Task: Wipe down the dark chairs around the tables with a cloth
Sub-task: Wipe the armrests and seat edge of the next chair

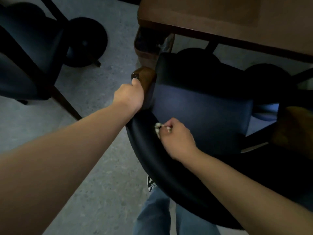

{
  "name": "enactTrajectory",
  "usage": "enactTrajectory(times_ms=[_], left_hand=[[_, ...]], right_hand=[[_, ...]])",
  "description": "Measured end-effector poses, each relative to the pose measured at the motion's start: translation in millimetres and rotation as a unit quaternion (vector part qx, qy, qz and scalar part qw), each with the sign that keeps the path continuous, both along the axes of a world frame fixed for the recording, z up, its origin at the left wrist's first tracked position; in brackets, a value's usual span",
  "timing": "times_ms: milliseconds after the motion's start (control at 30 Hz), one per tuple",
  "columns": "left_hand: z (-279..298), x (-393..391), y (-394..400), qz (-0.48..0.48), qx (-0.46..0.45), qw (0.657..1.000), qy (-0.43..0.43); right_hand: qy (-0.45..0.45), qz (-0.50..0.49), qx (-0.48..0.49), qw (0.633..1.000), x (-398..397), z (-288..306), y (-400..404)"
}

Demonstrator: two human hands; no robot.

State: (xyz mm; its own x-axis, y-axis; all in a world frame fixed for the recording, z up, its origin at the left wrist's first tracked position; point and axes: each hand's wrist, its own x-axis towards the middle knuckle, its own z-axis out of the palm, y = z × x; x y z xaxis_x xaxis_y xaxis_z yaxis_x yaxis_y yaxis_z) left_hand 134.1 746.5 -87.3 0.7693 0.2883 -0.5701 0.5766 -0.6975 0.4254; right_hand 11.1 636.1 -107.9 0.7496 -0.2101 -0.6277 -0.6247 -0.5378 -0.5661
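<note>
The cloth (157,128), a small pale wad with only a crumpled tuft showing, sits bunched in the right hand (177,138), whose fingers (166,128) are curled tight around it and press it against the inner face of the chair's curved backrest (152,150), near where the back meets the seat. The chair (203,106) stands just below the camera, tucked partly under the desk (220,19); its seat pad looks like smooth dark-blue vinyl with a soft sheen, and the backrest is a glossy black band that bends around the seat. The left hand (129,96) grips the left armrest (144,78), a rounded piece of polished brown wood, fingers wrapped over it, apparently to steady the chair. The step in hand seems to be wiping the inside of the backrest on 1 chair; the next move probably calls for a sweep along the curve toward the right side, then down over the seat pad, with firm pressure since so little cloth is exposed. A 2nd brown armrest (294,126) shows dimly at the right. Another dark padded chair (30,53) stands well apart at the left on the speckled grey concrete floor (101,150), beside a round black pedestal base (86,41). The desk has a tan top edged in dark wood.
</note>
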Motion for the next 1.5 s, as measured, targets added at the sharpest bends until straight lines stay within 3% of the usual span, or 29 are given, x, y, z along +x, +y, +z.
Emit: enactTrajectory(times_ms=[133,233,433,600,700,833,967,1133,1333,1433,1500], left_hand=[[1.6,-2.0,1.6,-0.005,-0.017,1.000,-0.011],[3.1,-5.7,2.0,-0.020,-0.027,0.999,-0.043],[14.0,-28.3,8.5,0.036,-0.074,0.983,-0.163],[26.6,-70.7,3.4,0.031,-0.092,0.988,-0.120],[26.1,-84.7,-0.8,0.049,-0.083,0.986,-0.135],[20.5,-79.7,-0.4,0.029,-0.034,0.989,-0.139],[20.0,-80.4,-0.4,0.016,-0.020,0.990,-0.137],[23.6,-79.9,-1.4,0.017,-0.012,0.990,-0.137],[23.3,-80.1,-1.4,0.014,-0.017,0.989,-0.146],[20.5,-81.1,-1.8,0.009,-0.015,0.988,-0.153],[20.4,-80.8,-1.1,0.009,-0.012,0.989,-0.150]], right_hand=[[-0.094,-0.026,-0.017,0.995,-11.3,36.2,17.5],[-0.102,-0.073,-0.008,0.992,17.5,38.4,31.0],[-0.119,0.023,-0.099,0.988,-17.6,47.7,20.8],[0.003,0.122,-0.212,0.970,-80.4,64.0,-44.6],[0.024,0.065,-0.173,0.982,-60.1,61.2,-36.1],[-0.033,-0.025,-0.089,0.995,-12.2,48.3,16.5],[-0.031,0.039,-0.103,0.993,-30.1,58.1,5.2],[0.077,0.125,-0.191,0.971,-75.2,71.9,-56.0],[-0.039,0.003,-0.128,0.991,-16.3,53.7,28.3],[-0.061,0.058,-0.173,0.981,-34.5,57.1,18.7],[-0.028,0.125,-0.206,0.970,-60.3,61.8,-18.6]])
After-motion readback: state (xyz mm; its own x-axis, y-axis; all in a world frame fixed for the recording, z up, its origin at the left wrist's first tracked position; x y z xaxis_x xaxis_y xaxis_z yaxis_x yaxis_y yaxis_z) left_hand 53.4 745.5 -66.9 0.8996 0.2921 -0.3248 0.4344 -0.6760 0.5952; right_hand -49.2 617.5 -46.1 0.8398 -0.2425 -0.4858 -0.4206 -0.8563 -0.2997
